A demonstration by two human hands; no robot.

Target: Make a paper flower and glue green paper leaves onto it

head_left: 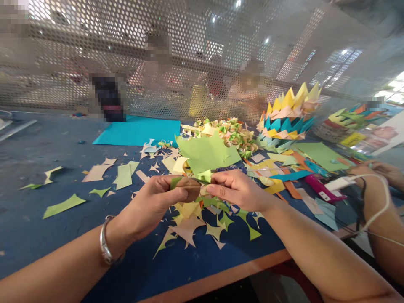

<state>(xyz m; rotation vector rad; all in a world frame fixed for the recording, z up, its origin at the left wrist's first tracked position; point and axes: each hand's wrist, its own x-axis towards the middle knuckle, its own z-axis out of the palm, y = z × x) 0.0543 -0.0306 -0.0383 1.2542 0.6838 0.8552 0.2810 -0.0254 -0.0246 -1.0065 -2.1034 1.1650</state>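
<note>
My left hand (154, 200), with a silver bracelet at the wrist, pinches a brown rounded piece of cardboard (191, 190) and a bit of green paper (175, 181) behind it. Close against the cardboard's right edge, my right hand (238, 190) has its fingers closed; a small light green paper piece (205, 176) sticks up at its fingertips. Exactly what lies between those fingertips is partly hidden. Under and around both hands are paper offcuts (186, 227) in yellow, pink and green. A larger green sheet (208, 151) with a cut edge lies just beyond.
A heap of small folded paper pieces (233, 134) lies behind, beside a tiered paper cone stack (287, 118). A blue sheet (142, 131) is at back left, against a perforated metal screen (176, 54). At right are a magenta device (323, 188), a white cable (383, 189) and another person's arm (378, 219).
</note>
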